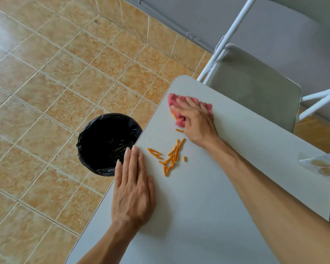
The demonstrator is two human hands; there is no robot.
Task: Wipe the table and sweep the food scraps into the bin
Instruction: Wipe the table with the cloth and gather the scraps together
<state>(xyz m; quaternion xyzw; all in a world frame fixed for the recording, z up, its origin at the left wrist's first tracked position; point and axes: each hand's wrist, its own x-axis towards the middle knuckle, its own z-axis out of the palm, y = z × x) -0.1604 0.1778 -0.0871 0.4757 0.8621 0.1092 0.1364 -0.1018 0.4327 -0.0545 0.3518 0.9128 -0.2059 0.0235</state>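
Head view: the right hand (195,119) presses a pink cloth (174,103) flat, fingers spread over it; the left hand (132,189) lies open on the table (217,187). Scraps (170,157) lie between them — sweeping looks underway. Next: drag them over the edge into the bin (107,143).

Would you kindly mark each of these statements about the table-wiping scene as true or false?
1. The right hand presses a pink cloth on the table. True.
2. The left hand holds a brush. False: it lies flat and empty at the table's edge.
3. The orange scraps lie on the table between the two hands. True.
4. The bin stands on the table. False: it stands on the tiled floor beside the table, lined with a black bag.
5. The chair stands at the table's far side. True.
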